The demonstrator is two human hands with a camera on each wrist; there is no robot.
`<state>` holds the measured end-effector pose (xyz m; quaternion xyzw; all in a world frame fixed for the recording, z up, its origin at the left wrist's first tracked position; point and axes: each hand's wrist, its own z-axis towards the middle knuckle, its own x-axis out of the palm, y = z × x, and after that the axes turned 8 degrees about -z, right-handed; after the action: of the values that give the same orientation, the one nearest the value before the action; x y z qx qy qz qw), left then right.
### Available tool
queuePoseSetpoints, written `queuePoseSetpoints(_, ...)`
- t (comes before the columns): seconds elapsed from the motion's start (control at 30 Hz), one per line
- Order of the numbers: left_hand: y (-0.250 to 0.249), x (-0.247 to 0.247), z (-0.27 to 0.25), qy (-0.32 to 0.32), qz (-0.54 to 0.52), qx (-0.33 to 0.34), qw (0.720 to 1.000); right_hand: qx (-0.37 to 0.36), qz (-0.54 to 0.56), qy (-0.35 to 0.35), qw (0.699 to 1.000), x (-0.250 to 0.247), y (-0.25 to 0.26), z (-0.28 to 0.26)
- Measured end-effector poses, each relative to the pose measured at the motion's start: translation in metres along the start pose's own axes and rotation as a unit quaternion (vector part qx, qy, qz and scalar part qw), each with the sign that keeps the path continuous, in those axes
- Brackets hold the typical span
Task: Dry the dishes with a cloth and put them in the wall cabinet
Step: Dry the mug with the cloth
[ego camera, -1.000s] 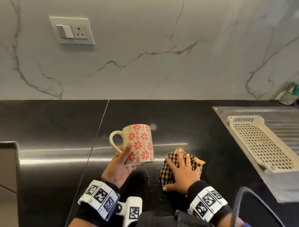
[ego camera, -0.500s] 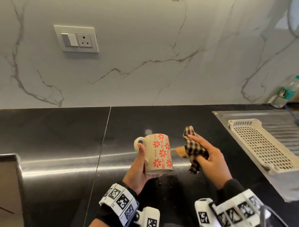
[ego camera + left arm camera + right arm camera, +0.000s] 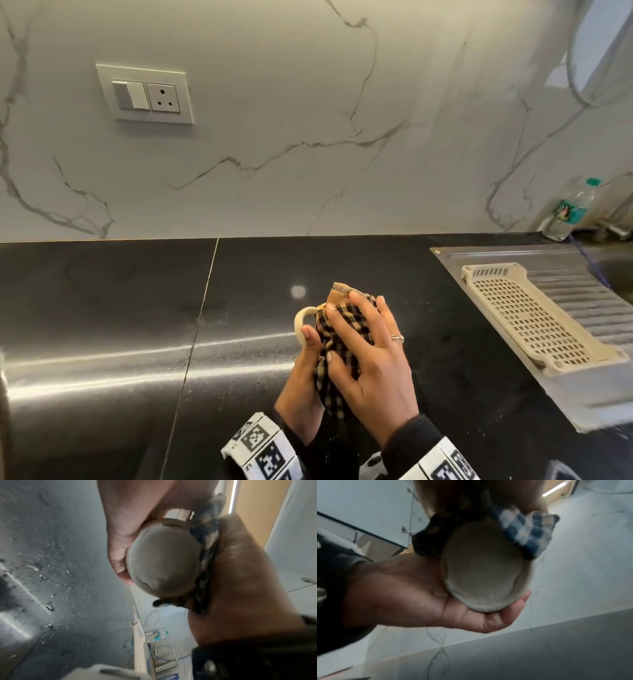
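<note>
A cream mug with red flowers is almost hidden in the head view; only its handle [image 3: 302,320] shows. My left hand [image 3: 306,363] grips the mug from the left, thumb by the handle. A black-and-tan checked cloth [image 3: 342,337] is wrapped over the mug's side. My right hand [image 3: 371,356] curls round the cloth and presses it on the mug. The left wrist view shows the mug's bare base [image 3: 164,561] between both hands, cloth [image 3: 204,538] at its right. In the right wrist view the base [image 3: 484,572] rests in my left palm [image 3: 453,609].
A cream perforated dish tray [image 3: 534,318] lies on the steel drainboard [image 3: 582,397] at right. A water bottle [image 3: 568,212] stands by the wall behind it. The black countertop [image 3: 102,308] carries water drops. A wall socket [image 3: 145,93] is up left.
My right hand picked the cloth up off the counter and brought it against the mug. My left hand carried the mug right to meet it, so the cloth now covers the mug.
</note>
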<state>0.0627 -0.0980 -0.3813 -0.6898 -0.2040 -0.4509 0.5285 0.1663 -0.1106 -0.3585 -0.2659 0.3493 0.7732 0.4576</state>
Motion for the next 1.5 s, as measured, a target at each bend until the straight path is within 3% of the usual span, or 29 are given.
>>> queuePoseSetpoints(0.13,-0.004,0.004,0.001,0.014,0.081,0.045,0.996,0.093,0.148,-0.012,0.984,-0.005,-0.004,0.004)
queuePoseSetpoints(0.23,-0.006,0.010,0.001,0.026,0.138,0.049,0.989,0.172,0.309,-0.055,0.934,-0.008,-0.009,0.010)
queuePoseSetpoints(0.27,-0.006,0.011,0.002,0.024,0.148,0.050,0.988,0.178,0.313,-0.062,0.931,-0.009,-0.009,0.010)
queuePoseSetpoints(0.33,-0.007,0.013,0.004,0.014,0.141,0.055,0.988,0.169,0.238,-0.059,0.955,-0.010,-0.001,0.009)
queuePoseSetpoints(0.4,-0.007,0.014,0.006,0.001,0.113,0.055,0.992,0.117,0.099,-0.064,0.986,-0.009,0.007,0.008)
queuePoseSetpoints(0.47,-0.006,0.015,0.006,-0.007,0.084,0.045,0.995,0.057,0.009,-0.074,0.996,-0.006,0.007,0.007)
queuePoseSetpoints(0.53,-0.006,0.014,0.008,-0.006,0.070,0.046,0.996,0.080,0.059,-0.066,0.993,-0.009,0.005,0.012)
queuePoseSetpoints(0.57,-0.007,0.016,0.010,-0.002,0.074,0.049,0.996,0.117,0.146,-0.062,0.980,-0.012,0.003,0.014)
queuePoseSetpoints(0.6,-0.007,0.017,0.010,-0.001,0.076,0.049,0.996,0.153,0.268,-0.063,0.949,-0.013,0.001,0.015)
queuePoseSetpoints(0.67,-0.009,0.017,0.011,-0.021,0.073,0.036,0.996,0.215,0.498,-0.046,0.839,-0.015,-0.005,0.017)
queuePoseSetpoints(0.7,-0.011,0.017,0.012,-0.033,0.074,0.031,0.996,0.230,0.554,-0.028,0.800,-0.016,-0.008,0.018)
queuePoseSetpoints(0.73,-0.013,0.018,0.012,-0.049,0.087,0.028,0.995,0.230,0.573,-0.010,0.787,-0.016,-0.011,0.019)
queuePoseSetpoints(0.87,-0.023,0.020,0.019,-0.144,0.205,0.046,0.967,0.232,0.562,0.017,0.793,-0.008,-0.020,0.018)
queuePoseSetpoints(0.93,-0.027,0.019,0.021,-0.169,0.227,0.054,0.958,0.206,0.489,-0.002,0.848,-0.006,-0.023,0.016)
queuePoseSetpoints(1.03,-0.034,0.028,0.015,-0.170,0.129,-0.002,0.977,0.089,0.321,-0.021,0.943,-0.010,-0.027,0.013)
queuePoseSetpoints(1.1,-0.037,0.028,0.014,-0.180,0.061,0.004,0.982,0.030,0.269,-0.029,0.962,-0.012,-0.029,0.014)
queuePoseSetpoints(1.17,-0.036,0.027,0.017,-0.189,0.029,0.031,0.981,0.041,0.353,-0.037,0.934,-0.014,-0.026,0.014)
queuePoseSetpoints(1.23,-0.034,0.030,0.017,-0.194,0.021,0.038,0.980,0.095,0.499,-0.026,0.861,-0.014,-0.023,0.014)
queuePoseSetpoints(1.3,-0.031,0.035,0.017,-0.187,0.039,0.028,0.981,0.136,0.557,-0.020,0.819,-0.013,-0.023,0.014)
queuePoseSetpoints(1.4,-0.022,0.045,0.018,-0.227,0.148,0.043,0.961,0.175,0.562,-0.019,0.808,-0.011,-0.021,0.012)
queuePoseSetpoints(1.5,-0.013,0.048,0.015,-0.286,0.307,0.143,0.896,0.193,0.554,-0.059,0.808,-0.009,-0.019,0.010)
